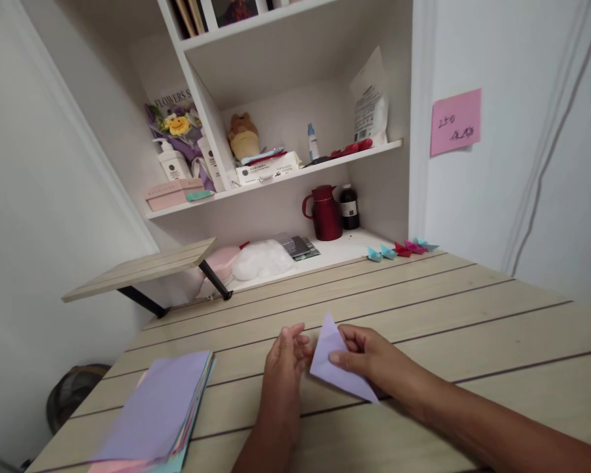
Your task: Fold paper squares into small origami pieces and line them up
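A light purple sheet of origami paper (339, 368), folded into a triangle, is pinched in my right hand (367, 358), thumb on its front face and fingers behind. One corner points up and another reaches down to the right, just over the wooden table (423, 322). Just left of the paper is my left hand (288, 358), its fingers loosely curled and apart, with nothing in them. A narrow gap seems to lie between its fingertips and the paper's left corner.
At the left lies a stack of coloured paper (157, 407), purple on top. Several small folded paper boats (402, 249) line the far edge. A raised wooden shelf (142, 269) stands back left. Behind are a red jug (326, 213) and a white plastic bag (261, 261).
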Demonstrator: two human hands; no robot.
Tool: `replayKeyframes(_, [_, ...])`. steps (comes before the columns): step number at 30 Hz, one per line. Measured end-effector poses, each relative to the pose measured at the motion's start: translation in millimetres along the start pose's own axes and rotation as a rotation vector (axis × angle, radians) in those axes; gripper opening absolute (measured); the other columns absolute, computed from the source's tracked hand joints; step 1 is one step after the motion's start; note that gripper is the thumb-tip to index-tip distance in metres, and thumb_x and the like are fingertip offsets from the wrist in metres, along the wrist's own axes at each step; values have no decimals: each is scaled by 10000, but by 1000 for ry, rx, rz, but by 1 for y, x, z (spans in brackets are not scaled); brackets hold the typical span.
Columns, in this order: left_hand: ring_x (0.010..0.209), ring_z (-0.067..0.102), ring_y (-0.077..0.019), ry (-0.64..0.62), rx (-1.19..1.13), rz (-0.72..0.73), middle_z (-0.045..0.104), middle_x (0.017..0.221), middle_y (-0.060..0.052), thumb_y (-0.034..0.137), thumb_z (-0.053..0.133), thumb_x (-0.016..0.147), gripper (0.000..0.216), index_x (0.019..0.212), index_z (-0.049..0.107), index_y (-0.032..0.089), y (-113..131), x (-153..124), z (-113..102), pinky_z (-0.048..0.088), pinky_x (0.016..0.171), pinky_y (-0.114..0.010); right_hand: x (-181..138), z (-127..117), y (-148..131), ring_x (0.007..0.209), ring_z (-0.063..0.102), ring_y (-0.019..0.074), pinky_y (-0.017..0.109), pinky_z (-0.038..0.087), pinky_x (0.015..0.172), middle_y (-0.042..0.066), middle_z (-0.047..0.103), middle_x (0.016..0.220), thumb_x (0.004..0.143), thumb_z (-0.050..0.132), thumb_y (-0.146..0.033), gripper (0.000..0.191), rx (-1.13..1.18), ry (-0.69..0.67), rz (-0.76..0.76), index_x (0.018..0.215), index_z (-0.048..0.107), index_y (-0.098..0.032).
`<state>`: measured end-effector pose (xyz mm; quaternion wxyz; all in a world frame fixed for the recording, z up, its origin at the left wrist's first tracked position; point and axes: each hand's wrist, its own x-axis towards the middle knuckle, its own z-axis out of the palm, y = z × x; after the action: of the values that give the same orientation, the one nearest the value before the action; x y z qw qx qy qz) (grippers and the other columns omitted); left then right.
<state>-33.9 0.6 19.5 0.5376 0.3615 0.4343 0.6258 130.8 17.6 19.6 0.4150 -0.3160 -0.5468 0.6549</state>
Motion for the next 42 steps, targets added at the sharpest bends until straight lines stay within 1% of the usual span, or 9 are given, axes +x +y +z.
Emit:
replayKeyframes(3, [806,632,-192,-87,45,-5,681,912,-101,596,670,721,556,1029,687,134,-6,5,-1,497,783,-325,3,-5,-2,554,491,112,231,334,528,-14,598,672,633,775,-480,412,87,121,-57,823,577,-172])
replayKeyframes(7, [636,564,-120,-139,105,18,650,728,-45,511,764,660,417,805,714,123,-15,9,1,475,692,-257,2,-6,-7,568,520,123,243,356,538,6,630,696,654,766,-486,425,97,183,-93,871,600,-160])
replayKeyframes(13, [552,490,-93,-117,87,-14,621,621,-15,462,817,589,447,867,729,123,-12,7,3,407,583,-211,3,-1,-2,537,497,110,232,333,513,-14,614,658,653,772,-490,414,42,160,-117,838,602,-161])
replayKeyframes(18, [519,424,-82,-82,184,30,506,493,33,417,791,647,318,649,687,117,-9,1,3,332,548,-202,3,0,3,525,468,101,227,323,508,-36,570,618,653,776,-496,401,36,107,-129,761,566,-172])
replayKeyframes(23, [566,428,-88,-166,-49,-83,502,574,26,391,767,698,297,656,636,127,-4,-2,4,361,595,-209,-6,3,-13,636,530,141,278,417,638,-6,567,665,839,574,-547,386,1,78,-264,718,560,-181])
replayKeyframes(26, [578,429,-83,-231,-136,-154,502,623,16,400,749,726,302,708,651,116,-1,-1,3,369,608,-206,-10,3,-21,695,573,164,312,448,703,21,605,774,883,489,-557,377,11,96,-298,866,596,-196])
replayKeyframes(33, [571,423,-74,-278,-165,-194,500,629,19,369,741,750,265,724,650,121,2,-5,4,368,606,-191,-12,5,-23,968,569,215,355,451,802,60,553,1149,864,529,-516,415,-54,134,-259,1202,510,-276])
replayKeyframes(37, [585,444,-86,-307,-141,-196,498,608,20,381,738,750,292,672,620,126,2,-5,3,360,611,-199,-14,5,-25,980,543,230,358,444,791,64,583,1098,866,531,-489,386,-63,90,-270,1168,538,-249])
replayKeyframes(42, [552,404,-83,-340,-94,-195,485,580,31,382,722,763,317,627,577,135,1,-4,2,340,603,-217,-13,4,-28,821,541,173,330,423,784,10,585,870,863,569,-410,226,18,37,-273,972,581,-212])
